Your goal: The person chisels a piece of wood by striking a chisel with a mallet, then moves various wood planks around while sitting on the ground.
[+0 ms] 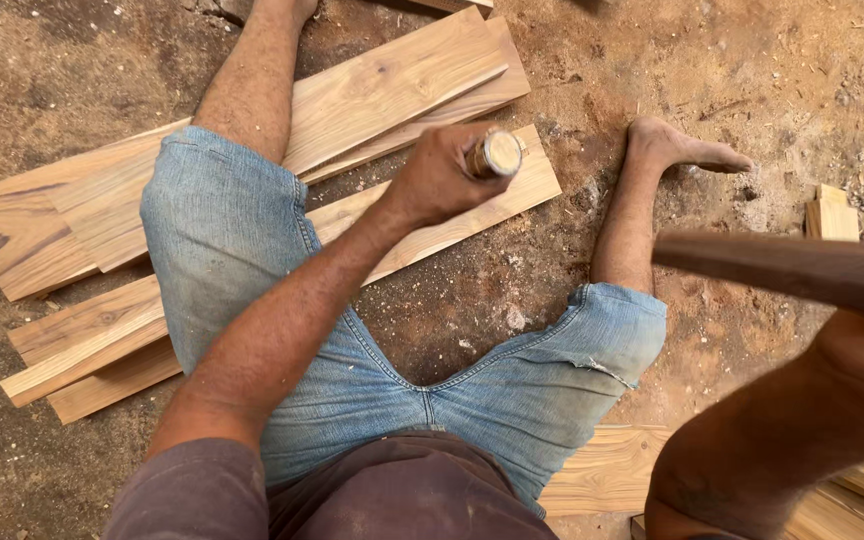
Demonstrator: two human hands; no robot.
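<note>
Lying at far left on the sandy floor (pixel 42 80), crossing one another: several pale planks (pixel 32 215), some stacked, the nearer ones running under the left thigh. Sitting on the floor with legs spread, in faded denim shorts (pixel 232 230), left leg stretching over the planks toward the far edge. Reaching forward over the left thigh: left hand (pixel 439 178), fingers curling tight around a short round wooden handle (pixel 492 154), its pale flat end facing up toward the camera; blade or tip hiding below the fist, so kind of tool not telling. Hovering over, or pressing on, the long plank (pixel 452 215) lying between the legs; contact not showing. Resting further right, bare right foot (pixel 687 150) pointing right on the sawdust, knee bending. Standing upright near the far right edge, a small wood block (pixel 830 215). Crossing the right side, blurred and dark: a thick wooden shaft (pixel 802 270), with the right forearm rising near it; right hand itself lying out of frame, so its grip not telling. Showing at near right, under the thigh and arm, more pale boards (pixel 602 470).
</note>
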